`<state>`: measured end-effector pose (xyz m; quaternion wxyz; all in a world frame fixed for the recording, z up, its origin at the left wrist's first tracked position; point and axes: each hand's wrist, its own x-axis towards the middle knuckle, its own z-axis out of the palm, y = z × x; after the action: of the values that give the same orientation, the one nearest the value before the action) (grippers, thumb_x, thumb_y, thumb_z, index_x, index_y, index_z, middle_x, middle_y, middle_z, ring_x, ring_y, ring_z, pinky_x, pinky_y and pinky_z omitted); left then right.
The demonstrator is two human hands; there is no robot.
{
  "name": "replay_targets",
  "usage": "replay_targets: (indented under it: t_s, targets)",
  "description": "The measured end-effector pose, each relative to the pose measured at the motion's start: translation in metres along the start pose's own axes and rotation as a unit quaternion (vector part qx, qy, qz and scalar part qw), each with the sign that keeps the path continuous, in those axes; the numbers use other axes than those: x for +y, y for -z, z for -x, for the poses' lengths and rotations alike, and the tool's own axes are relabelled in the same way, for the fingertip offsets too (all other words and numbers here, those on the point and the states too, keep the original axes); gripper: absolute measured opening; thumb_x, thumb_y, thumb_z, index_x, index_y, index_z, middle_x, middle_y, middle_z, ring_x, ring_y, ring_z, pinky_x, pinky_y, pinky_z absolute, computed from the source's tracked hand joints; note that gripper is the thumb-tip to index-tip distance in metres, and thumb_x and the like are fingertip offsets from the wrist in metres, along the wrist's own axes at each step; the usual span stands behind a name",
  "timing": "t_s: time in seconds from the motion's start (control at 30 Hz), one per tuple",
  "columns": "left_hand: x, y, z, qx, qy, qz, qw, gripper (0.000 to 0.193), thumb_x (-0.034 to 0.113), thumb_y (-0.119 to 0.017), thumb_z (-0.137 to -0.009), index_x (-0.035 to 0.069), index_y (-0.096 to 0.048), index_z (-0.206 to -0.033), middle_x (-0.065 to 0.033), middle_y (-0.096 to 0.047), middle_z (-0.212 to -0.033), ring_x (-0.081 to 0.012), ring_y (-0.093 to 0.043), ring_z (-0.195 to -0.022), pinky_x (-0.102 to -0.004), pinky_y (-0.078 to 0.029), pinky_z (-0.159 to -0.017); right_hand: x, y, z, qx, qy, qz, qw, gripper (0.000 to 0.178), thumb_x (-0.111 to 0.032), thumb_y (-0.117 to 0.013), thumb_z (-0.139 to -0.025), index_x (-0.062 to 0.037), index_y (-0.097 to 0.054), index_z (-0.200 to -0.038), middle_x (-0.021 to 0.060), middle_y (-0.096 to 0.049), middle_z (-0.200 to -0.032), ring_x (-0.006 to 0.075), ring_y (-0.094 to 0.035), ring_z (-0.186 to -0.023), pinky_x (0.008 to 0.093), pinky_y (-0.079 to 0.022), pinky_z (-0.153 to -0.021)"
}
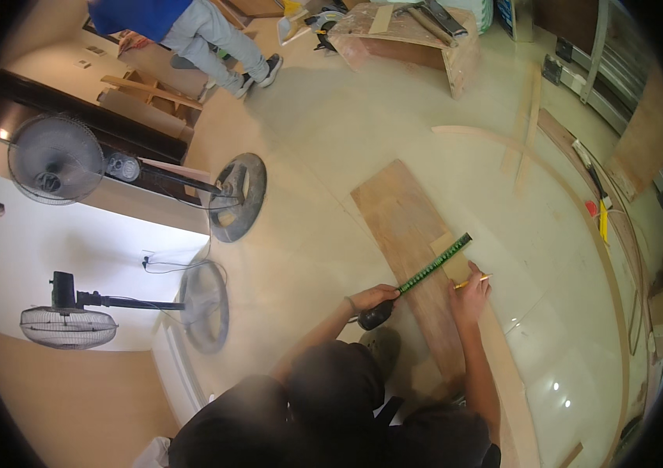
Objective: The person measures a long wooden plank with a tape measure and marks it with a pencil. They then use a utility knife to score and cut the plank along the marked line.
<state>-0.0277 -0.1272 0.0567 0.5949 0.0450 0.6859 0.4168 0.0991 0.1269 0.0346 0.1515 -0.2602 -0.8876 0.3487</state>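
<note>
A long brown wooden board (395,204) lies slantwise on the floor in front of me. My left hand (372,298) is closed around a tape measure (377,316) with a dark case at the board's left edge. Its green blade (434,266) stretches across the board, slightly past the far edge. Beneath the blade, a small pale wood piece (453,270) rests on the board. Beyond the blade's right side, my right hand (472,298) pinches a yellow pencil (486,278), close to the pale piece and the board's right edge.
Two standing fans with round bases (255,199) (222,312) are at the left. A wooden bench (394,47) bearing tools stands at the back, near a person (214,39) in blue and grey. Long wood strips (620,312) curve along the right, by a yellow-handled tool (603,222).
</note>
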Motion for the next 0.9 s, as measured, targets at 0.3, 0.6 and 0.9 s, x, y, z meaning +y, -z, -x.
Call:
replay_targets:
  t_s: [0.3,0.6,0.9]
  targets:
    - [0.005,0.014,-0.003,-0.067,0.04,0.092,0.993,0.03,0.031,-0.053,-0.101,0.005,-0.06,-0.089,-0.0044,-0.062,-0.082,-0.0143,-0.06,-0.068,-0.0298,-0.053,-0.062,0.001,-0.001,-0.002,-0.025,0.007,0.057,0.998,0.061,-0.026,-0.075,-0.081,-0.0071,-0.046,-0.131,0.0138,-0.06,-0.121,0.0314,-0.051,-0.115,0.0454,-0.038,-0.094]
    - [-0.022,0.029,-0.003,-0.073,-0.006,-0.008,0.997,0.032,0.029,-0.05,-0.101,0.004,-0.062,-0.087,-0.005,-0.062,-0.079,-0.0144,-0.06,-0.071,-0.0303,-0.052,-0.067,-0.008,0.001,-0.008,-0.065,-0.008,0.135,0.989,0.062,-0.032,-0.075,-0.082,-0.0069,-0.047,-0.132,0.0148,-0.061,-0.118,0.0338,-0.054,-0.112,0.0458,-0.041,-0.093]
    - [-0.028,0.046,-0.008,-0.079,-0.093,-0.121,0.985,0.036,0.03,-0.048,-0.1,0.001,-0.059,-0.082,-0.0038,-0.058,-0.077,-0.0139,-0.05,-0.078,-0.0322,-0.044,-0.077,-0.043,0.01,-0.029,-0.153,-0.074,0.177,0.969,0.059,-0.029,-0.073,-0.081,-0.0056,-0.046,-0.127,0.0226,-0.06,-0.113,0.0386,-0.055,-0.113,0.0498,-0.045,-0.094]
